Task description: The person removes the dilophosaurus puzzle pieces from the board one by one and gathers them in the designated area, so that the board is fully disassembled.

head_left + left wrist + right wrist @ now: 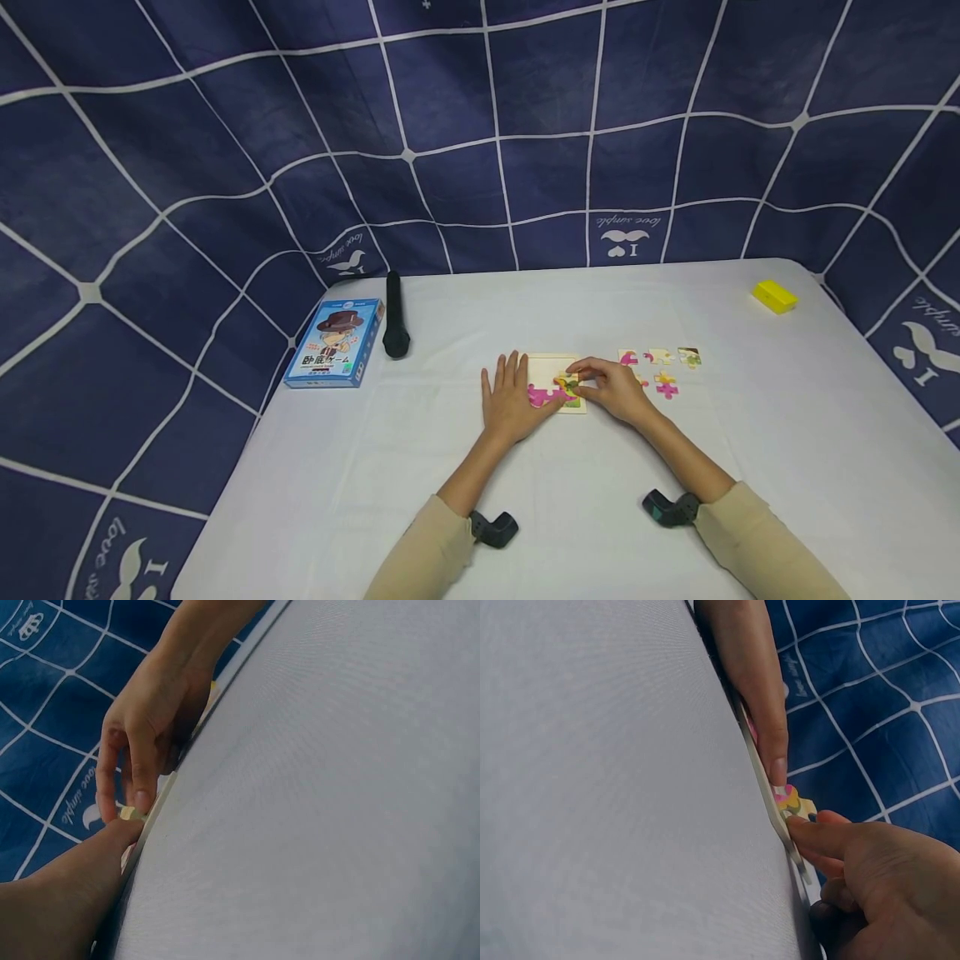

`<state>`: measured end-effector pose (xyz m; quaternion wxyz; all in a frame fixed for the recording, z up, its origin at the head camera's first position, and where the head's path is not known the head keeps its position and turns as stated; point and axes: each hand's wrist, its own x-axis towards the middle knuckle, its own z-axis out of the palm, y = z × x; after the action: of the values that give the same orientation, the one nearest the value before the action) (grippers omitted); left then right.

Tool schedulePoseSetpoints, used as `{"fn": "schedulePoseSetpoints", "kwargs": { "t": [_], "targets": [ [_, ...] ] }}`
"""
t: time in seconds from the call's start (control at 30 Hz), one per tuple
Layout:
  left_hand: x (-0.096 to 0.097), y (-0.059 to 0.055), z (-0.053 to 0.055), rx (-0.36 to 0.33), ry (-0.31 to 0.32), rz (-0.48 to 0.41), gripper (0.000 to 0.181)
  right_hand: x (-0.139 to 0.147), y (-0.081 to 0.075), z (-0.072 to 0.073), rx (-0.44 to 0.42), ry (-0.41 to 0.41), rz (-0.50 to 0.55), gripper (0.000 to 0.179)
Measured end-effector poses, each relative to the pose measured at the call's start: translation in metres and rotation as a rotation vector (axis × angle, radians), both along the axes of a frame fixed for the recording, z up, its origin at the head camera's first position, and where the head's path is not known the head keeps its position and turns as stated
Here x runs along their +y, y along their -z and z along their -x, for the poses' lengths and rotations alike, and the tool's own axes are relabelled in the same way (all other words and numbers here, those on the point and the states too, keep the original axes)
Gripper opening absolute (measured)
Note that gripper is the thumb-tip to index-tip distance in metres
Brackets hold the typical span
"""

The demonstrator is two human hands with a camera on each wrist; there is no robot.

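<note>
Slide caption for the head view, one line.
Right hand pinches a puzzle piece at the partly filled tray, left hand spread at its edge.

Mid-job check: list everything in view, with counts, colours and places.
Tabletop: one, white, across the foreground.
Puzzle tray: one, pale, tabletop's middle.
Held piece: one, multicoloured, pinched at the tray.
Tray pieces: several, mainly pink and green, near side.
Loose pieces: at least five, multicoloured, right of tray.
Game box: one, blue, tabletop's left.
Microphone-shaped object: one, black, beside the box.
Block: one, yellow, far right.
Gridded cloth: count unclear, navy and white, around tabletop.
Wrist devices: two, black, one per wrist.
Sleeves: two, beige, forearms.
Left hand: one, tray's left.
Right hand: one, tray's right.
</note>
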<state>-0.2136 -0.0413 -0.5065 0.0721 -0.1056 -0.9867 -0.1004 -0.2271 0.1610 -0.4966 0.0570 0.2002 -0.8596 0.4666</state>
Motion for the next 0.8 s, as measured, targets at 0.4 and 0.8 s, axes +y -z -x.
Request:
{"fn": "schedulePoseSetpoints", "kwargs": {
  "t": [0.4, 0.8],
  "targets": [
    [0.0, 0.0, 0.001, 0.003, -0.003, 0.002, 0.1, 0.0, 0.003, 0.001, 0.007, 0.036, 0.009, 0.022],
    [0.0, 0.001, 0.001, 0.01, -0.003, -0.006, 0.101, 0.001, -0.009, -0.001, -0.011, 0.115, 0.096, 0.025]
  ]
}}
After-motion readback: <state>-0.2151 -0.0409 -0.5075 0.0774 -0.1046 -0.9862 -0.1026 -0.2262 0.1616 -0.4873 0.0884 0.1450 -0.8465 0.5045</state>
